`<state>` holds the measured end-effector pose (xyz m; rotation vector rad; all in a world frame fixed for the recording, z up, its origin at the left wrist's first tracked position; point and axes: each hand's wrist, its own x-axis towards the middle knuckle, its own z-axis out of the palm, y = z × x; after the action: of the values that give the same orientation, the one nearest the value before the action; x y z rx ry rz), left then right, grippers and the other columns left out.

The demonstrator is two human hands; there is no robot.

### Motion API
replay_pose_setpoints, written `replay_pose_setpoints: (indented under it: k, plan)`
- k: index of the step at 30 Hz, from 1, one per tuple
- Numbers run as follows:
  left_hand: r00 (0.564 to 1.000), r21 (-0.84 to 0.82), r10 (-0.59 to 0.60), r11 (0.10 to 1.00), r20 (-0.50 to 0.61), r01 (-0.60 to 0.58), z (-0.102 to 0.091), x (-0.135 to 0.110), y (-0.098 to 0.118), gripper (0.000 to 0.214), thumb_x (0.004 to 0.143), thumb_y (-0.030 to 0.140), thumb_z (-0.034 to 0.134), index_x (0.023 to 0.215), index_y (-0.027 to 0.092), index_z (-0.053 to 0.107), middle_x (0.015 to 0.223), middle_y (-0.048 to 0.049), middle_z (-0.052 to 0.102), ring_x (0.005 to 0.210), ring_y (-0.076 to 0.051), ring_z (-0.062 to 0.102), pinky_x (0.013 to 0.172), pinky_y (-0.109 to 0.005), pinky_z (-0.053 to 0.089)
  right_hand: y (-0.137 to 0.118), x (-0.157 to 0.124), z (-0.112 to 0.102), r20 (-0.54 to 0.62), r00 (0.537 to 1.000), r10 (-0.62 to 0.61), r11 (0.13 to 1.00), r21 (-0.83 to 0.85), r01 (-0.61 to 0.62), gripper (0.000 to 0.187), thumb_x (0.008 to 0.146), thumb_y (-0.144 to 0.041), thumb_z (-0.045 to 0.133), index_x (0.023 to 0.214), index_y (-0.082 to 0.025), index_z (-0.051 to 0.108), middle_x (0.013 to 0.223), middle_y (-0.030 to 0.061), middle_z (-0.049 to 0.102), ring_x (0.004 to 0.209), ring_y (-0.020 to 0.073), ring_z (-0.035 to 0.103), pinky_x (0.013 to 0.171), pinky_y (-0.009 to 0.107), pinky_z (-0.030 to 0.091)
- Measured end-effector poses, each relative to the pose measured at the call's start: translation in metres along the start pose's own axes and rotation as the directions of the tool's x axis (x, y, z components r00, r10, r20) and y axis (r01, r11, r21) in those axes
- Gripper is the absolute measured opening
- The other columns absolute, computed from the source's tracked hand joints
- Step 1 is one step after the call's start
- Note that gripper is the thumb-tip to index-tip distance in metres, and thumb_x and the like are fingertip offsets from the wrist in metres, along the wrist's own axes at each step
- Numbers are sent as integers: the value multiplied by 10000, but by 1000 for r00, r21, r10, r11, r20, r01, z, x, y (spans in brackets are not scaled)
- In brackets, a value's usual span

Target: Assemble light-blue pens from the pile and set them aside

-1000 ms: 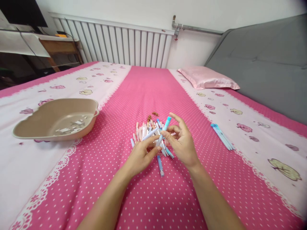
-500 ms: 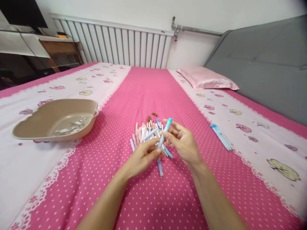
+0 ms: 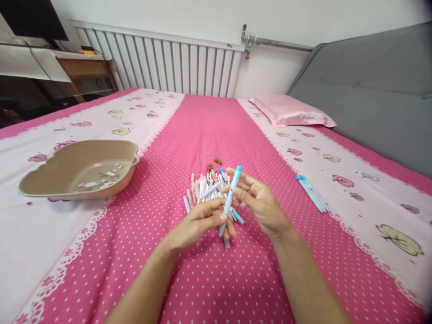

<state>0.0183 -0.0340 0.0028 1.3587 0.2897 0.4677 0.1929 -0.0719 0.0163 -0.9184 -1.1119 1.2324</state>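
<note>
Both my hands hold one light blue pen (image 3: 230, 196) upright above a heap of pens (image 3: 206, 187) on the pink dotted bedspread (image 3: 209, 126). My left hand (image 3: 199, 221) pinches the pen's lower end between thumb and fingers. My right hand (image 3: 261, 201) grips the upper part, fingers curled round it, with the blue cap sticking out above. The heap holds several pink, white and blue pens, partly hidden behind my fingers.
A beige scalloped tray (image 3: 50, 177) with small white scraps lies at the left. A small bundle of blue pens (image 3: 312, 193) lies to the right of my hands. A pink pillow (image 3: 292, 110), a grey headboard (image 3: 378, 85) and a white radiator (image 3: 162, 60) are farther back.
Both hands have drawn nearer to me and a little down with the blue pen. The pen now stands more upright, with its lower end showing below my left fingers.
</note>
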Motion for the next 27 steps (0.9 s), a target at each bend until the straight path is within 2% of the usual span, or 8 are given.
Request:
replay_pose_setpoints:
  k: [4, 8, 14, 17, 21, 24, 27]
  plan:
    - [999, 17, -16, 1000, -47, 17, 1, 1, -2, 394, 883, 282, 558, 1250, 140, 539, 799, -86, 709, 674, -140, 647, 658, -267, 501, 1, 2, 1, -65, 998, 13, 1000, -22, -14, 467, 732, -309, 730, 1174, -239, 596, 788, -7, 641, 587, 86, 533, 573, 241, 474]
    - [997, 25, -39, 999, -73, 41, 3, 3, -3, 398, 862, 292, 591, 1221, 124, 549, 793, -89, 710, 666, -138, 648, 630, -258, 504, 1, 3, 3, -122, 992, 6, 999, -50, -12, 463, 655, -314, 789, 1078, -203, 633, 635, -62, 539, 585, 83, 537, 573, 224, 454]
    - [995, 45, -53, 997, -79, 57, 3, 3, -2, 369, 850, 292, 611, 1172, 116, 573, 778, -87, 710, 636, -127, 639, 611, -245, 494, 0, 2, 6, -149, 989, 20, 998, -58, -29, 476, 614, -327, 813, 1034, -201, 629, 607, -78, 504, 571, 81, 529, 580, 226, 463]
    - [996, 27, -52, 998, -73, 55, 3, 3, -2, 385, 854, 301, 604, 1195, 127, 565, 780, -84, 708, 639, -132, 643, 618, -252, 505, 1, 3, 7, -142, 989, 33, 998, -51, -40, 485, 626, -355, 803, 1048, -210, 615, 703, -36, 588, 617, 101, 564, 593, 241, 478]
    - [998, 6, -39, 999, -58, 39, 3, 2, 0, 371, 874, 294, 572, 1215, 147, 570, 823, -89, 711, 674, -137, 653, 655, -267, 521, -2, 2, 7, -111, 993, 24, 1000, 1, -24, 431, 765, -416, 682, 1145, -241, 579, 984, 50, 670, 730, 128, 602, 652, 271, 506]
    - [999, -28, -28, 999, -45, 27, 2, 1, 0, 362, 888, 273, 547, 1231, 159, 565, 842, -93, 716, 690, -142, 659, 670, -269, 521, -6, 0, 7, -67, 997, 38, 998, 50, -35, 416, 830, -394, 606, 1218, -261, 537, 1037, 55, 679, 750, 134, 606, 689, 294, 511]
    - [999, -59, -15, 998, -30, 13, 1, 1, 0, 346, 894, 255, 533, 1223, 157, 573, 814, -90, 722, 681, -140, 662, 667, -256, 514, -6, -1, 6, -10, 999, 51, 995, 82, -50, 436, 811, -309, 636, 1229, -261, 523, 1028, 43, 687, 671, 110, 582, 681, 288, 505]
